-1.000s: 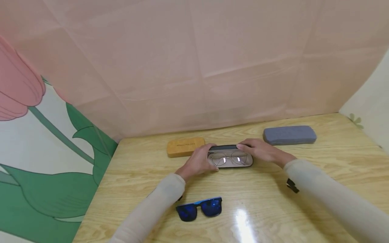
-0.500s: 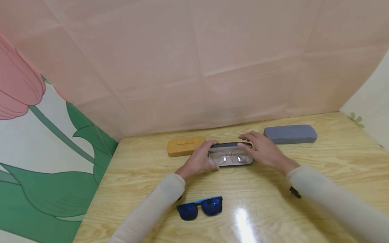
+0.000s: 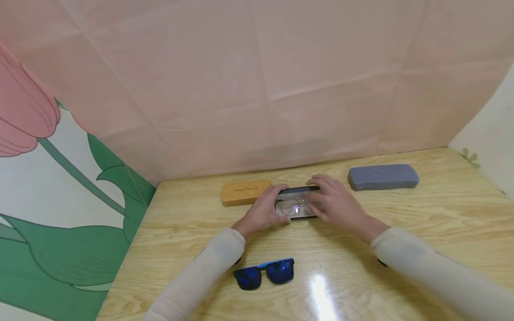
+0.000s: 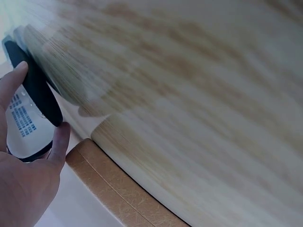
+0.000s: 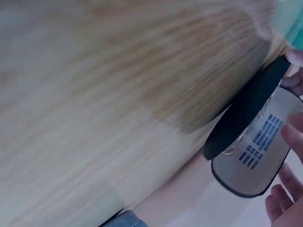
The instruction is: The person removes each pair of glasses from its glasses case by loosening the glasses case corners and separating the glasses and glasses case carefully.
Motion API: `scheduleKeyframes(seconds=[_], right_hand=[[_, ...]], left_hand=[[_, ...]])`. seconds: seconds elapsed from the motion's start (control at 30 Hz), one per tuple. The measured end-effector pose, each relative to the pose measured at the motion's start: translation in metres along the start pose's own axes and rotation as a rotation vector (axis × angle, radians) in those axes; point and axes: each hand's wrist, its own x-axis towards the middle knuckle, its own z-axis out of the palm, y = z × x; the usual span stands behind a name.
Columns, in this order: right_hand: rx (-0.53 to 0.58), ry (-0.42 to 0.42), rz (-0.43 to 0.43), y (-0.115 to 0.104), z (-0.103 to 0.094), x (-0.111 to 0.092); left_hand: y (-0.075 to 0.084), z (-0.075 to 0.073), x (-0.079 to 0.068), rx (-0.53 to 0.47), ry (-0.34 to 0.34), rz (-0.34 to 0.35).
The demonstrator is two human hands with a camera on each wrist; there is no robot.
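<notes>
My left hand (image 3: 263,208) grips the left end of a black glasses case (image 3: 296,190) that lies open on the table. Thin wire-framed eyeglasses (image 3: 289,207) rest inside its pale lining. Blue print shows on the inner lid (image 5: 262,139) in the right wrist view. Over the case's right end my right hand (image 3: 337,201) hovers with fingers spread and slightly bent, covering one lens in the head view. In the right wrist view its fingertips (image 5: 289,132) are close to the lid, with nothing between them. Thumb and fingers of the left hand (image 4: 28,189) span the case in the left wrist view.
A mustard glasses case (image 3: 245,192) sits just left of the black one, close to the left hand. Farther right at the back is a blue-grey case (image 3: 383,177). Dark blue sunglasses (image 3: 280,272) lie nearer on the wooden table (image 3: 176,232), by the left sleeve.
My right hand has let go of the case's right edge, lifted, then shifted left over the glasses. The left hand keeps its grip, and the case stays in place.
</notes>
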Motion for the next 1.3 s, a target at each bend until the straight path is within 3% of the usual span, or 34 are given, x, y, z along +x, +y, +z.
scheduleKeyframes(seconds=[0.27, 0.5, 0.93, 1.3], right_hand=[[-0.080, -0.133, 0.080, -0.0023, 0.0078, 0.0048], [-0.088, -0.172, 0.108, -0.0021, 0.0096, 0.0069], [-0.069, -0.135, 0.128, -0.0055, 0.0067, 0.0070], [-0.054, -0.049, 0.075, -0.0053, 0.0019, 0.0048]], left_hand=[[0.0015, 0.0026, -0.0008, 0.042, 0.006, 0.012], [0.0043, 0.0026, -0.0013, 0.044, 0.007, 0.019], [0.0050, 0.0045, 0.0001, 0.050, 0.012, 0.019], [0.0029, 0.0032, 0.0008, 0.045, 0.009, 0.012]])
